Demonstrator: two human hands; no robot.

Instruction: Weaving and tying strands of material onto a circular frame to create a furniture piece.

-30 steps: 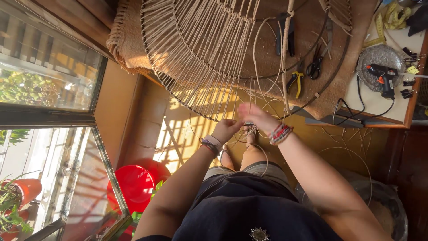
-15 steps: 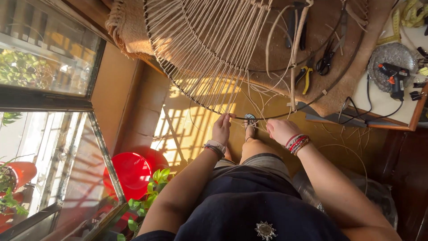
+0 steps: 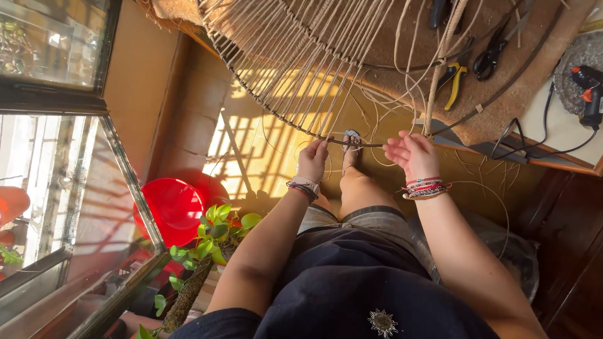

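A big metal ring [image 3: 367, 144] strung with many pale cords [image 3: 295, 69] hangs over the table edge above my knees. My left hand [image 3: 312, 160] pinches the ring's lower rim where a cord ends. My right hand [image 3: 411, 154] hovers a little to the right, fingers spread and palm showing, just below a thick twisted rope [image 3: 440, 69] that hangs from the ring. I see nothing held in it. Both wrists wear bracelets. My sandalled foot [image 3: 352, 145] shows between the hands.
Yellow-handled pliers [image 3: 453, 78], black scissors [image 3: 493, 53] and a glue gun [image 3: 587, 94] with its cable lie on the table. A red bucket [image 3: 173, 207] and a green plant [image 3: 213, 238] stand at the left by a glass window [image 3: 56, 188]. Loose cords trail on the floor.
My hands were close together at the rim; they have drawn apart, the right one opening and moving right. The view has shifted closer.
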